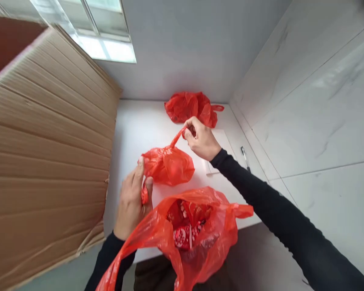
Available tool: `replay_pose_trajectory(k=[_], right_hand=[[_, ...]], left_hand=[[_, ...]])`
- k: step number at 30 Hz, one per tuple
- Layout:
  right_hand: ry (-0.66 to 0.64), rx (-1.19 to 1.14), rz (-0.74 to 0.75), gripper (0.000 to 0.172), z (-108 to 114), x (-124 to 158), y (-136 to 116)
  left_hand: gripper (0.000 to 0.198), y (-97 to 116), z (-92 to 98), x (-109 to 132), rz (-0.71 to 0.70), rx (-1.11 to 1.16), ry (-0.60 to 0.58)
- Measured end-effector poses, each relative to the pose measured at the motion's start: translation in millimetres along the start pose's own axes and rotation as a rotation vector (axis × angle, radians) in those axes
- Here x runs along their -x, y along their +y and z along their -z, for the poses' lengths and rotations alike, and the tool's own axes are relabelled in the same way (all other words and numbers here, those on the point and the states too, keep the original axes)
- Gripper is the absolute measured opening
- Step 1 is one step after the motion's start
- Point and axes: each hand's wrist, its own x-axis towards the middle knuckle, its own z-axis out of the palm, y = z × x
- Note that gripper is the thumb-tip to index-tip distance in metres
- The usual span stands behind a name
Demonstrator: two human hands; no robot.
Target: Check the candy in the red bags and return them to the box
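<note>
A small knotted red plastic bag (172, 167) rests on the white table in the middle of the head view, its contents hidden. Between thumb and fingers my right hand (202, 139) pinches one of its handles, pulled up and to the right. At the bag's left side, my left hand (132, 202) has its fingertips against the plastic and a strip of red plastic gripped beside the thumb. Nearer to me stands a larger open red plastic bag (227, 242), with several red printed packets (182, 236) showing inside it.
Against the back wall lies another red plastic bag (188, 107). A white sheet or pad (223, 141) and a pen (245, 157) are to the right of my right hand. A tall cardboard box (51, 153) borders the table's left; a marble-patterned wall (315, 101) borders its right.
</note>
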Motion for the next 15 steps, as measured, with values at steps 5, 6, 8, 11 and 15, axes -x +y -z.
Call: replay_pose_trajectory(k=[5,6,8,11,15], right_hand=[[-0.06,-0.241,-0.221,0.006,-10.2,-17.6,-5.8],[-0.075,-0.248,-0.238,0.007,-10.2,-19.6,-4.5],[-0.127,-0.235,-0.243,0.011,-8.9,-19.6,-1.0],[-0.243,-0.215,-0.239,0.025,-6.9,-10.3,0.7],[-0.471,-0.117,-0.071,0.064,-11.7,4.5,-9.3]], left_hand=[[0.062,0.3,6.5,17.2,0.187,0.109,0.008],[0.059,-4.6,6.1,23.2,0.227,0.126,0.006],[0.051,-15.9,2.7,35.7,0.27,0.156,0.0],[0.045,-27.9,-6.8,51.1,0.316,0.232,-0.006],[0.045,-27.1,-17.4,59.3,0.446,0.333,0.058]])
